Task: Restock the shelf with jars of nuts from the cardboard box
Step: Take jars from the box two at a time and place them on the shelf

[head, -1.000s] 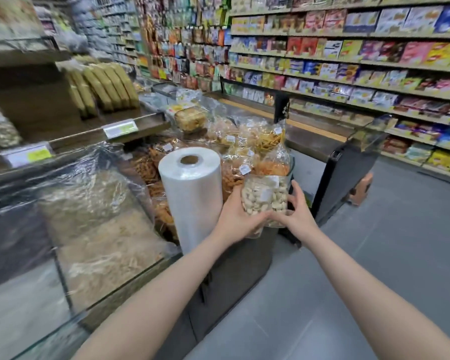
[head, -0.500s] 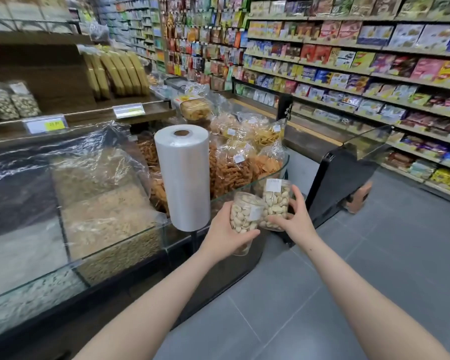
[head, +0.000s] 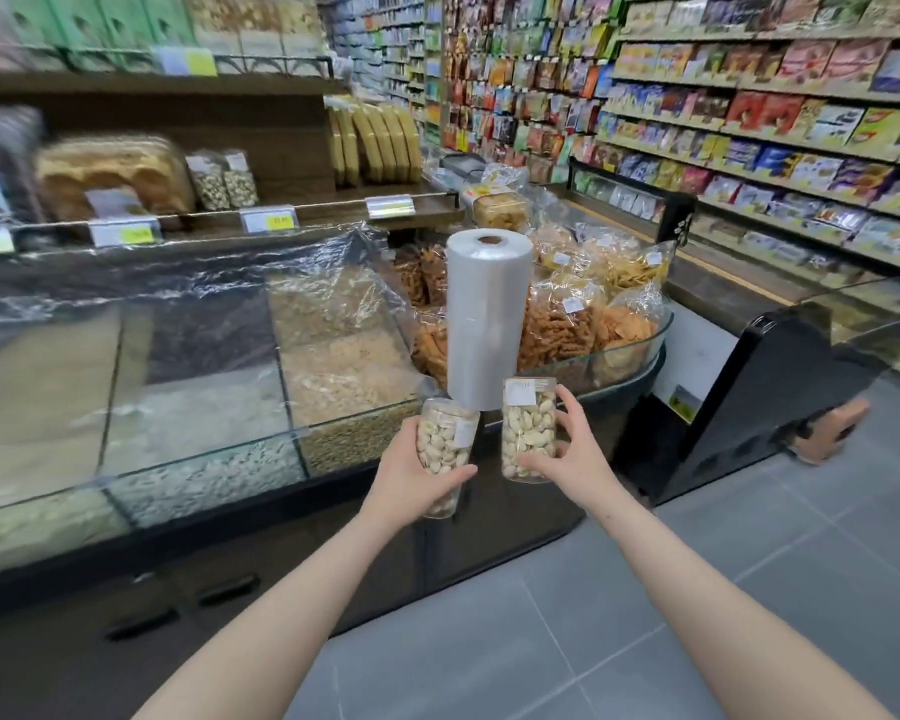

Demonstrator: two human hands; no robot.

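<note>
Clearly both hands are loaded for one trip: the left hand (head: 411, 472) wraps its grip round the lower half of a clear jar of nuts (head: 445, 449), thumb across the front, and the right hand (head: 567, 454) clamps a second jar of nuts (head: 528, 431) from the side, fingers spread over its wall. Each jar stands roughly upright, white label up near the lid, which probably keeps the contents settled and the labels ready to face outward. The two jars are held just beside each other yet apart, out in front of the glass-fronted bulk counter (head: 204, 459), not resting on anything. Directly behind them stands a roll of plastic bags (head: 487, 314) on the counter's edge, with cellophane packs of fried snacks (head: 562, 324) piled to its right. Higher and to the left runs the wooden shelf (head: 307, 213), where two similar jars (head: 222, 179) already sit behind price tags; that looks like the likely destination, though I cannot be sure. No cardboard box is in view, so the jars are judged to be in transit between box and shelf. Carrying one per hand leaves neither hand free, so each would have to be set down singly.
</note>
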